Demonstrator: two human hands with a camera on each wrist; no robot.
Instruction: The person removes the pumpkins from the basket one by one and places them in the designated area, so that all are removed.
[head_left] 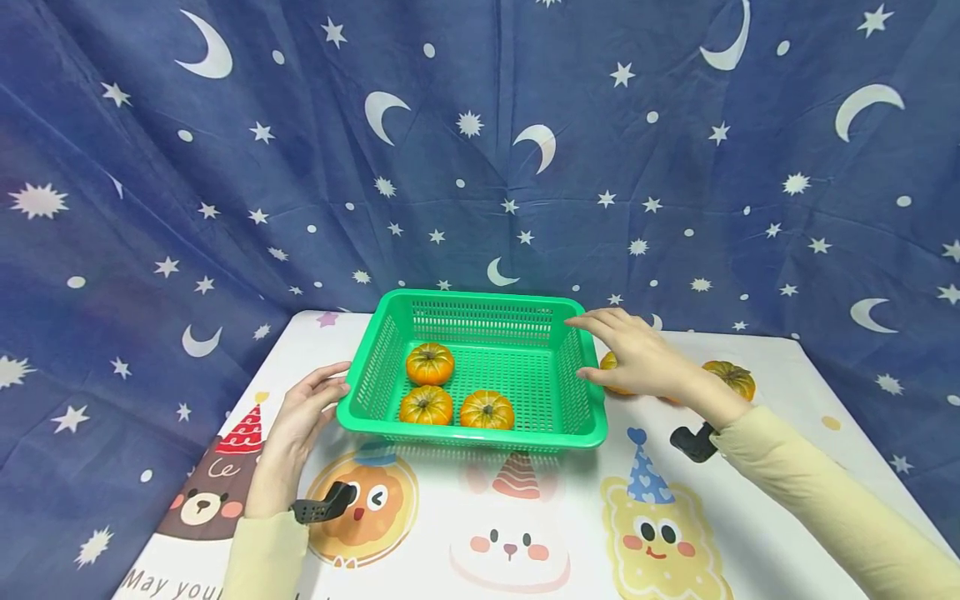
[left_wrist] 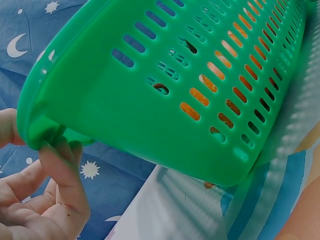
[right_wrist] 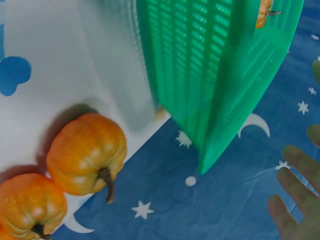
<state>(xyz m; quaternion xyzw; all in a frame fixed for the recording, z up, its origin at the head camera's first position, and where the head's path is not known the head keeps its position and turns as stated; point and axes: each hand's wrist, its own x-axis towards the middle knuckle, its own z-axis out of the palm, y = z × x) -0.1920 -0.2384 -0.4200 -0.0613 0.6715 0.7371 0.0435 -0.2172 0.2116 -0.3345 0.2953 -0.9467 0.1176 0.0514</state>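
Note:
A green plastic basket with slotted walls stands on the table. Inside, toward its left and front, sit three small orange pumpkins: one behind, one at front left and one at front middle. My left hand pinches the basket's left rim, its fingers curled under the lip in the left wrist view. Over the right rim hovers my right hand, fingers extended and spread, holding nothing. In the right wrist view its fingers are apart from the basket wall.
To the right of the basket lie more pumpkins, one beyond my right wrist and another partly behind my hand. The white tablecloth carries cartoon prints. A blue curtain with moons and stars hangs behind the table.

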